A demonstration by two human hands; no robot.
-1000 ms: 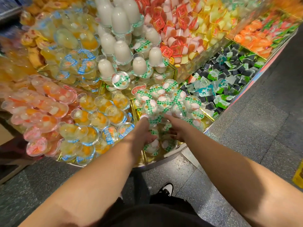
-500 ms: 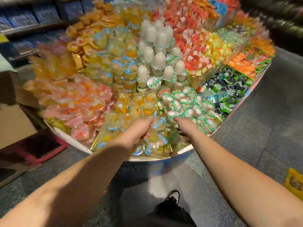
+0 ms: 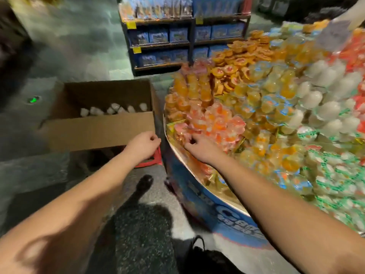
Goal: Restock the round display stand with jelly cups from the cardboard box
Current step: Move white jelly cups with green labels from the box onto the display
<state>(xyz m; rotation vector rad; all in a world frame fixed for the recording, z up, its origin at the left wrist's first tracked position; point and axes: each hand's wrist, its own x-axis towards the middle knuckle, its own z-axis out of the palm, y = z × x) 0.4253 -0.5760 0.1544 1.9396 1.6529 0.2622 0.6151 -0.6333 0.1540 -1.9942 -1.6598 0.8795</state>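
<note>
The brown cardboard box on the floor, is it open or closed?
Open: the brown cardboard box has its top flaps apart, and white jelly cups show inside.

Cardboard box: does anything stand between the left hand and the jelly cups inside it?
Yes. The box's near flap rises between the left hand and the white jelly cups behind it. The hand hangs empty in front of the flap. Above the flap, the box looks open.
</note>
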